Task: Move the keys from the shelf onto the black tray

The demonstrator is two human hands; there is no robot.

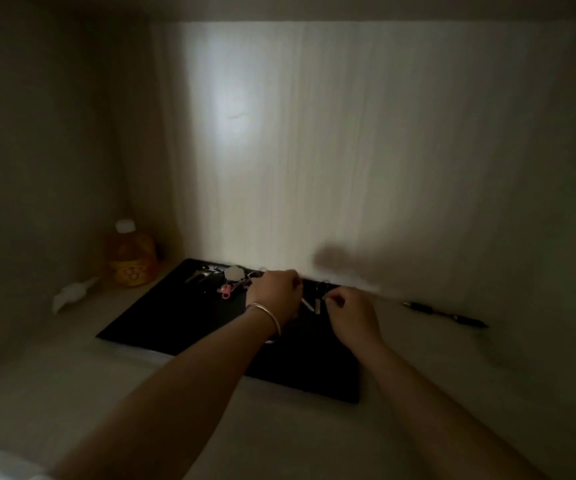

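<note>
Black tray lies on the pale shelf, its far edge against the back panel. Several key bunches already rest at the tray's far left. Both hands work over the far right portion: left hand, wearing a bangle, is curled closed near a pale key — whether it grips anything cannot be told. Right hand pinches toward a dark hanging key, contact unclear. Judgement: placement step in progress — next, settle these keys flat and withdraw. A bottle and pen stand apart.
</note>
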